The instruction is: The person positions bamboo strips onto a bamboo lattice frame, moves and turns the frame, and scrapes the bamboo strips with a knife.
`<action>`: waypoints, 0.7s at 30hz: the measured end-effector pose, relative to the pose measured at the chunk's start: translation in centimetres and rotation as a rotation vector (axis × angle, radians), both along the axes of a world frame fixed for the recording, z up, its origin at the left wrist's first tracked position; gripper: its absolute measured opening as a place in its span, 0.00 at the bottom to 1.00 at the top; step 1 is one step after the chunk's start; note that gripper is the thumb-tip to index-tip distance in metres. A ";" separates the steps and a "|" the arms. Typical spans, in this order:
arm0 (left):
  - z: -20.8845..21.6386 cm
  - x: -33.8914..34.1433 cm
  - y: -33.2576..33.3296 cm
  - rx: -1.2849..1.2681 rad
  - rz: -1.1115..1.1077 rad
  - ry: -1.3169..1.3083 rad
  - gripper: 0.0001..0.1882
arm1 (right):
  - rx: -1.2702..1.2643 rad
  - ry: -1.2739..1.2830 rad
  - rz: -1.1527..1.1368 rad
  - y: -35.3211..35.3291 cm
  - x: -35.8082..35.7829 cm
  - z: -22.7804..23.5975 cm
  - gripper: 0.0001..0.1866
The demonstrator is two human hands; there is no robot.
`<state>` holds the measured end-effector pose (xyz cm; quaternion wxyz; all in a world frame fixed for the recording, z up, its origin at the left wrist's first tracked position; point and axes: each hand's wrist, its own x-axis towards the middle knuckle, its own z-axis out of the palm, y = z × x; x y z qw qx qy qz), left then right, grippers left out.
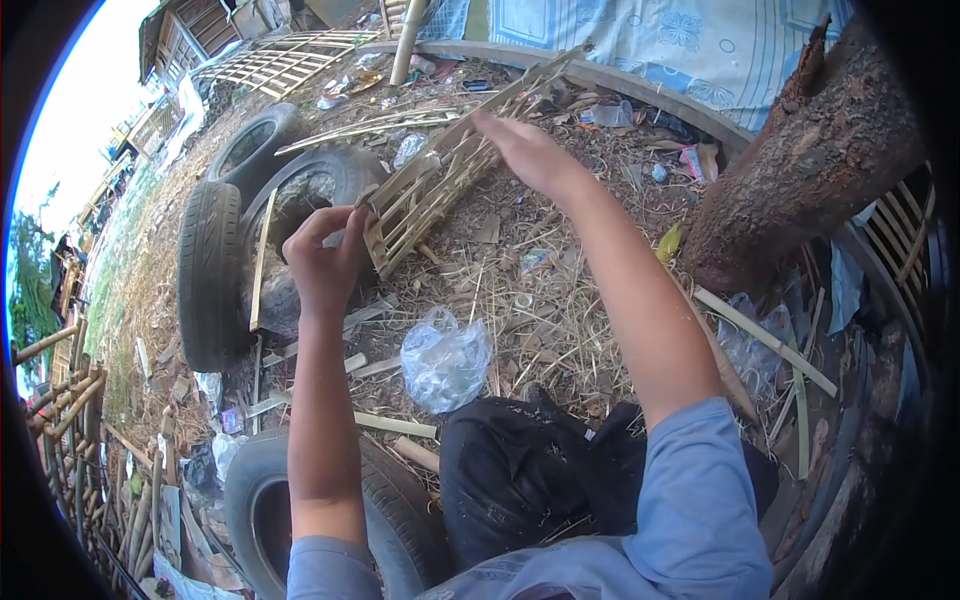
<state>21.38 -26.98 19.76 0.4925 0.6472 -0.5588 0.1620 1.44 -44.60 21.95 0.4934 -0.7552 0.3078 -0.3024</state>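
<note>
A narrow lattice of split bamboo strips slants from near the middle up and away to the right. The thumb and fingers of my left hand pinch its near left corner. Higher up, my right hand lies against the lattice's upper side, its fingers stretched out and angled left. Whether those fingertips press on a strip or only rest beside it is hard to make out. Below the lattice, a crumpled clear plastic bag sits on the ground.
Old tires stand at the left, and another tire lies beside my legs. A tree trunk leans at the right. Loose bamboo strips and litter cover the ground. A patterned blue sheet hangs at the back.
</note>
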 end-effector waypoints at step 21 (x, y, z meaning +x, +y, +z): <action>5.5 8.1 -5.8 -0.004 0.491 -0.128 0.13 | 0.441 -0.035 -0.671 16.6 -34.8 -19.4 0.12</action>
